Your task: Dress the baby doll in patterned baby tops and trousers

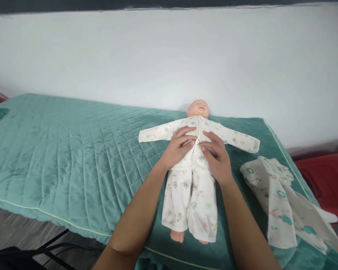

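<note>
On quilted fabric (pixel 81 157), left hand (pixel 179 147) and right hand (pixel 218 154) pinch a round-buttoned, printed shirt (pixel 192 158).

Plain indoor room of uncertain kind: white wall (pixel 101 56), green quilted cover (pixel 73 150), grey wood-look floor (pixel 5 221).

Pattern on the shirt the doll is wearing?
Shirt: white, with small scattered prints, some greenish. Best seen in the head view, though both hands hide part.

Green quilted cover (pixel 73 161) under a clothed doll (pixel 195 159) and loose printed clothes (pixel 281 204).
</note>
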`<state>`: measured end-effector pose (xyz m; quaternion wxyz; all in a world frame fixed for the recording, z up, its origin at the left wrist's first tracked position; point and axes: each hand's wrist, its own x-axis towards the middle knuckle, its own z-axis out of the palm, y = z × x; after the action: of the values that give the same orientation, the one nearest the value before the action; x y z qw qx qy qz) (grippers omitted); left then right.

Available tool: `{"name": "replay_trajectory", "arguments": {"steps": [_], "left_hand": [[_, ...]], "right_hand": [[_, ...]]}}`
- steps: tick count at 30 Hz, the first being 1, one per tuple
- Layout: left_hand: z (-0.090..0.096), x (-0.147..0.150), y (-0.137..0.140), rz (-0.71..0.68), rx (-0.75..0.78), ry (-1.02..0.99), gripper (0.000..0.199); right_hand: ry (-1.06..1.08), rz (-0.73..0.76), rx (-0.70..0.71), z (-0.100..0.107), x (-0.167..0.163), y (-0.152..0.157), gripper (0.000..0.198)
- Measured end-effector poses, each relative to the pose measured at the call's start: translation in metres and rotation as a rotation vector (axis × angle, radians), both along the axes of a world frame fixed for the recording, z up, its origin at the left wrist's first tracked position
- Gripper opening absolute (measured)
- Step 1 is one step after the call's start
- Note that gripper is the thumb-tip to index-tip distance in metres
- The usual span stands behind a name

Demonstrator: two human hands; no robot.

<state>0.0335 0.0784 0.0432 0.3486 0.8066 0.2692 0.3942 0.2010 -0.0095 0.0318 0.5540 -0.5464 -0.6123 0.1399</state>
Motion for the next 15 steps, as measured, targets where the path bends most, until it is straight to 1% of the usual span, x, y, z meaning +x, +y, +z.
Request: {"name": "replay_trajectory", "arguments": {"steps": [3,9,15], "left_hand": [[-0.0006,0.0006,0.0017,-0.003,0.021,0.018,0.023],[-0.0009,-0.0002,0.0024,-0.018,0.018,0.016,0.024],[-0.0002,-0.0019,0.0039,-0.034,0.023,0.037,0.024]], "right_hand": [[0.036,-0.024,-0.003,-0.0007,-0.0007,-0.0002,0.017],[0.071,-0.053,0.041,0.0012,-0.0029,-0.0019,0.018],[0.055,-0.062,0.025,0.0008,-0.0024,-0.0016,0.020]]}}
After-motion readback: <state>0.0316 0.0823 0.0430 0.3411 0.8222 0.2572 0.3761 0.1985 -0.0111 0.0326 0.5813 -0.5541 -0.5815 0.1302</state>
